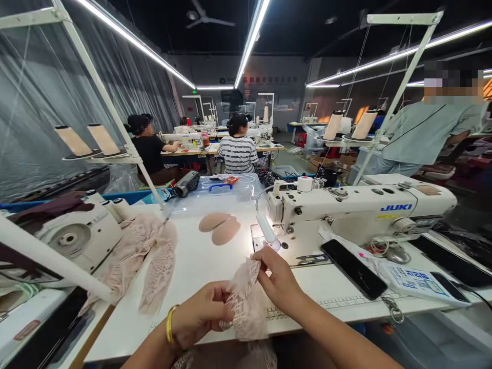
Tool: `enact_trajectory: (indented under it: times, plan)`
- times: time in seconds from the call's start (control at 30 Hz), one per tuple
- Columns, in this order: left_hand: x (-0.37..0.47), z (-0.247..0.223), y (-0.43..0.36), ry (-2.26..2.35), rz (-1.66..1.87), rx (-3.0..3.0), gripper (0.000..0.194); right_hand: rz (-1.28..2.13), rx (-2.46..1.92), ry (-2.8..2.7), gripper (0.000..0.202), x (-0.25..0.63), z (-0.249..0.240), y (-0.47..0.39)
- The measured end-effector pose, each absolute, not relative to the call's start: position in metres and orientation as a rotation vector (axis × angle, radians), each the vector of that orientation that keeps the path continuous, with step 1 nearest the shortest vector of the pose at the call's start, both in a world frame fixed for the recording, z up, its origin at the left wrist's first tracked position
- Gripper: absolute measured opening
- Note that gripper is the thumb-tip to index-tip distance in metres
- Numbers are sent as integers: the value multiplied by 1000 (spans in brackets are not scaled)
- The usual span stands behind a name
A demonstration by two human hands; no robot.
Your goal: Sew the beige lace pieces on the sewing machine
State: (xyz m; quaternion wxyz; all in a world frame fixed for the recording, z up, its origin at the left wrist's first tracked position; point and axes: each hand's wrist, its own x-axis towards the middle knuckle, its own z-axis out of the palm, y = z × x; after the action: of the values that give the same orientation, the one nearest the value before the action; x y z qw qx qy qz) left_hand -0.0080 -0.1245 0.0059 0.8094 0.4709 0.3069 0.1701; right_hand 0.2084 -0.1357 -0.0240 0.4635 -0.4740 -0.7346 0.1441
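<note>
A piece of pale pink lace fabric [249,312] hangs between my two hands over the table's front edge. My left hand [205,310], with a gold bangle at the wrist, is closed on its left side. Higher up, my right hand [279,279] pinches the upper corner of the lace, just in front of the sewing machine's needle area. The white sewing machine [357,210] stands behind and to the right, its lamp lit. Two or more beige oval pads [225,230] lie on the table beyond my hands. More lace [157,271] is heaped at the left.
Thread snips [311,259], a black phone [353,269] and a white packet [415,282] lie at the right. A ruler strip [326,306] runs along the front. Thread stands [130,148] rise at both sides. Co-workers sit ahead; a person [418,133] stands at the right.
</note>
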Motion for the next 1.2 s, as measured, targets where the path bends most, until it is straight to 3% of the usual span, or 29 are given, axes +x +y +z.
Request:
enact_trajectory:
  times: [0.13,0.37,0.57,0.73,0.8,1.0,1.2]
  plan:
    - [-24,15,-118,750,547,891,27,193,-1331,-1958,34,242,-21,-133]
    - [-69,44,-95,954,999,802,37,-149,-1805,-2002,22,353,-46,-156]
    - [-13,28,-114,808,785,958,54,-225,-1705,-2057,27,359,-70,-154]
    - [7,-6,-114,770,697,965,59,52,-1467,-2069,25,306,-54,-166]
    - [9,-8,-115,751,682,966,61,-3,-1355,-2098,24,282,-45,-171]
    - [19,-9,-119,707,640,1004,59,-618,-1271,-2155,26,232,-31,-164]
    - [-15,14,-104,850,406,1459,43,-469,-1295,-2162,31,247,-34,-166]
